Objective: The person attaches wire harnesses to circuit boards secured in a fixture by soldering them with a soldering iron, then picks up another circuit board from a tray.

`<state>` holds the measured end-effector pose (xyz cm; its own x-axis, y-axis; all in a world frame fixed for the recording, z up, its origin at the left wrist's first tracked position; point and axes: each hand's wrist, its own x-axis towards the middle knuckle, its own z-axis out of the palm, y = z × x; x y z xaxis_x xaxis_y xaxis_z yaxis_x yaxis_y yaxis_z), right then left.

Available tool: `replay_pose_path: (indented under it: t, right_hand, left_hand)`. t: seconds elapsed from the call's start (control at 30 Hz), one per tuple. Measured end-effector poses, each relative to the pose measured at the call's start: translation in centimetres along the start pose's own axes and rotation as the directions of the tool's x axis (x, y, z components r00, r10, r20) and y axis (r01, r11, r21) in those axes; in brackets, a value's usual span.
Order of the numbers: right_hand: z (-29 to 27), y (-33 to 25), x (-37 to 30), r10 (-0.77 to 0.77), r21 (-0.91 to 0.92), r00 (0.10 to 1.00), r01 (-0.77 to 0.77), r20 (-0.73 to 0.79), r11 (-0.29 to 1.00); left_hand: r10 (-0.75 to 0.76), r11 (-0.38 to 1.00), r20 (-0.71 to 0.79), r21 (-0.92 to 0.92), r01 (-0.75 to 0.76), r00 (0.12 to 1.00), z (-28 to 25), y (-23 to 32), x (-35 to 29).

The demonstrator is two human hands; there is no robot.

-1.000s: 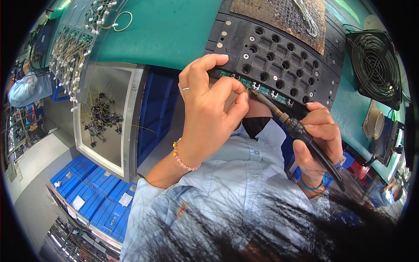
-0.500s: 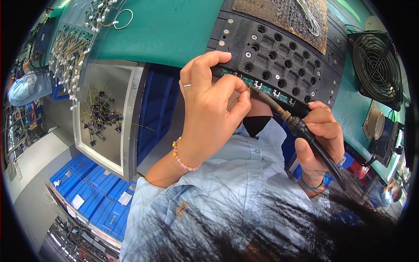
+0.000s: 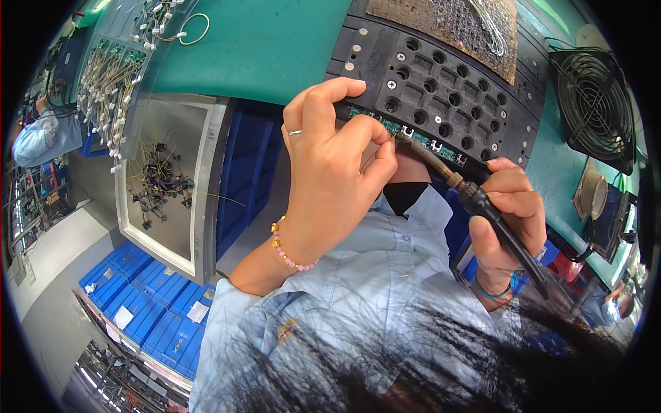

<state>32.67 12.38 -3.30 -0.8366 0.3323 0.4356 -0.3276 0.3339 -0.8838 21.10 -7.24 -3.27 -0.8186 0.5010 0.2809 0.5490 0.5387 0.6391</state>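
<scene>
A soldering iron [image 3: 475,199] lies slanted in my right hand [image 3: 511,220], its fingers closed around the dark handle. The iron's tip reaches a row of small green circuit boards [image 3: 421,142] with white connectors, set along the near edge of a black fixture [image 3: 441,89]. Beside that tip, the thumb and forefinger of my left hand [image 3: 337,165] are pinched on a thin yellowish wire [image 3: 393,140], of which only a short end shows. My left forefinger side also rests toward the fixture's left corner. The exact contact of tip, wire and board is too small to make out.
A brown, rough board [image 3: 447,27] with a bundle of pale wires lies beyond the fixture. At right stands a black fan [image 3: 593,107]. Left are a tray [image 3: 206,206] of small wired parts, a clear bin [image 3: 141,89] of connector cables, and blue crates [image 3: 158,296].
The soldering iron has shifted very slightly, its handle a little to the right and its tip slightly farther up the board row. My left hand stays nearly still.
</scene>
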Motion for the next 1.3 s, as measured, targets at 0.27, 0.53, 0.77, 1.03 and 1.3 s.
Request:
replay_pose_path:
  t: [0.27,0.53,0.77,1.03,1.3]
  right_hand:
    - [-0.2,0.2,-0.1,-0.022,0.023,0.998,0.020,0.054,1.000]
    - [-0.3,0.2,-0.2,-0.014,0.031,0.998,0.012,0.055,0.999]
    - [-0.2,0.2,-0.3,0.006,0.036,0.999,-0.007,0.050,0.999]
    - [-0.4,0.1,-0.3,0.014,0.014,0.997,-0.015,0.075,1.000]
    - [-0.3,0.1,-0.3,-0.005,-0.058,0.992,0.013,0.122,0.998]
  left_hand:
    - [-0.039,0.999,-0.029,-0.017,0.039,0.999,-0.2,-0.2,0.0]
    - [-0.031,0.997,-0.009,-0.072,0.031,0.999,-0.4,-0.6,-0.3]
    - [-0.046,0.992,0.000,-0.114,0.046,0.999,-0.6,-0.7,-0.3]
    - [-0.026,0.997,-0.040,-0.075,0.023,0.999,0.1,-0.4,-0.3]
    - [-0.009,1.000,-0.067,-0.021,0.008,0.998,0.5,-0.5,-0.1]
